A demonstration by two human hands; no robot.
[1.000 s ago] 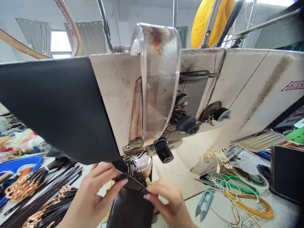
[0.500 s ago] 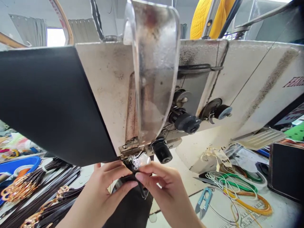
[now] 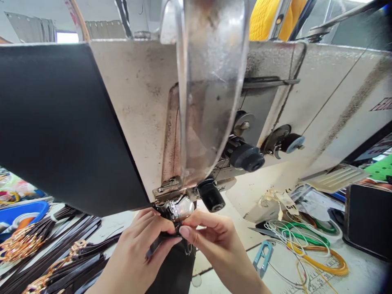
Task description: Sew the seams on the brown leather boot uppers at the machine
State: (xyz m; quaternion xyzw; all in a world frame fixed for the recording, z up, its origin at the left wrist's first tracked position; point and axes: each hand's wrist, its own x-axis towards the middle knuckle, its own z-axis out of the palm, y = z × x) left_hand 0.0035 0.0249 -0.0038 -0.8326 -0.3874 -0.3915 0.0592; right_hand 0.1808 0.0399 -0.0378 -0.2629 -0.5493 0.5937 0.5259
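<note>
Head view. Against the frame one second earlier, the left hand (image 3: 142, 245) and right hand (image 3: 214, 241) have drawn together. Then, a stretch of dark edge spanned the gap between them; now the fingertips nearly meet, much as half a second ago. The machine also sits higher in frame, the top of its clear guard (image 3: 211, 102) now cut off.

Left grip: thumb and forefinger pinch the upper edge of the black piece (image 3: 174, 271). Right grip: thumb and forefinger pinch the same edge, just beside the left fingertips. The piece is at the front of the sewing machine (image 3: 131, 90), below the metal parts around the needle area, and hangs down between the wrists.

Appearance: black, smooth, mostly dull. The pinched edge is largely covered by fingers; its fold cannot be made out. A thin pale curved line shows under the right fingertips, too small to identify.

Surroundings: black straps (image 3: 79, 273) with gold-coloured clasps (image 3: 26, 243) lie left of the hands; blue thread snips (image 3: 262, 259) lie on the bench (image 3: 275, 272) beside the right forearm.
</note>
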